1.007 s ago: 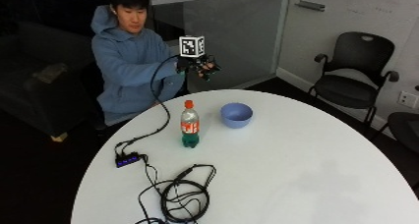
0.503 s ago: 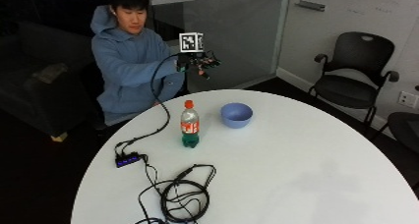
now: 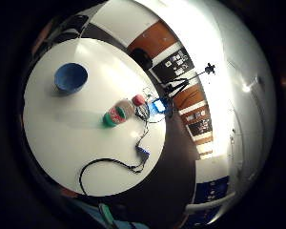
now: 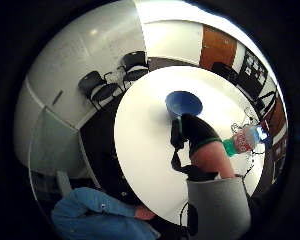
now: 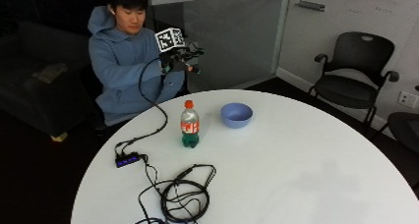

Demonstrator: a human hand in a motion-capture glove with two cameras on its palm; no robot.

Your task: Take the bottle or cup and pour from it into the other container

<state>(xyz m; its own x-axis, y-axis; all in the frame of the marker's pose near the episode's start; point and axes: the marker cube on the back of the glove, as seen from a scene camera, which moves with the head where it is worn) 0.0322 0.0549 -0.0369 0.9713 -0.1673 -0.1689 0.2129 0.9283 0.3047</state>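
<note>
Room: office space with a glass partition (image 5: 223, 37) behind the person and black chairs (image 5: 353, 81) by the wall, far to the right of the table.
Table: round and white (image 5: 314, 175), the landmark for all that follows.
Hub: small dark box (image 5: 126, 159) near the table's left edge, with coiled cables (image 5: 183, 194) toward the table's near edge.
Right hand: gloved hand (image 5: 177, 62) raised in front of the person's chest, above and behind the table's far edge, touching nothing on the table; whether its fingers are curled or straight cannot be told.
Bottle: plastic, red cap and label, green base (image 5: 190, 125), upright on the table's left half.
Bowl: blue (image 5: 236, 115), on the table just right of the bottle, apart from it.
</note>
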